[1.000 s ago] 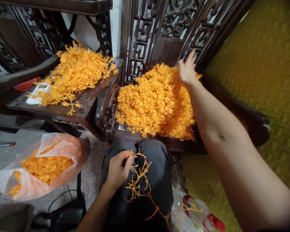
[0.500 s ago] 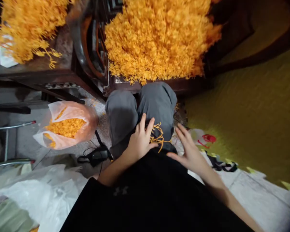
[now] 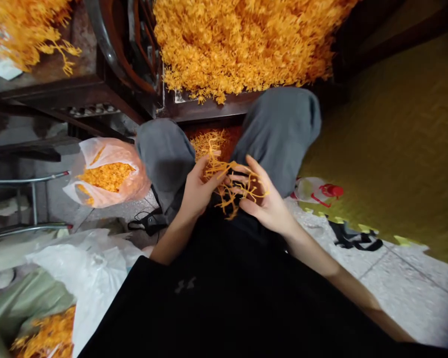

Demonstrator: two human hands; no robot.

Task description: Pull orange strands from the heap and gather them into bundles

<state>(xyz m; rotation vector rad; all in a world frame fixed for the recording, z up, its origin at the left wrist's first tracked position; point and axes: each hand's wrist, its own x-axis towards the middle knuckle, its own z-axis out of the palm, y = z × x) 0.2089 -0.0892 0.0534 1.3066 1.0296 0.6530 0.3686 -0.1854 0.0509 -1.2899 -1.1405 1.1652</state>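
Over my lap, my left hand (image 3: 198, 193) has its thumb and fingers closed on a tangle of thin orange branched plastic sprigs (image 3: 229, 196). My right hand (image 3: 269, 211) curls around the right side of the same tangle, with loose ends sticking out past its fingers. Below, between my knees, more orange strands (image 3: 209, 140) show, partly hidden by my left hand and legs. In front of my knees, a large heap of orange plastic sprigs (image 3: 242, 47) covers a dark wooden seat (image 3: 209, 111).
A pinkish plastic bag (image 3: 134, 169) of orange pieces stands left of my leg. Another orange pile (image 3: 30, 30) lies on a wooden table (image 3: 85, 64). White plastic sheeting (image 3: 93, 268) is at lower left. A red-capped bottle (image 3: 313, 190) lies on the right by a yellowish mat (image 3: 395, 149).
My knees have spread apart, uncovering orange strands below. Both hands, earlier spread with the sprigs lying on my lap, have come together on the tangle and lifted it.
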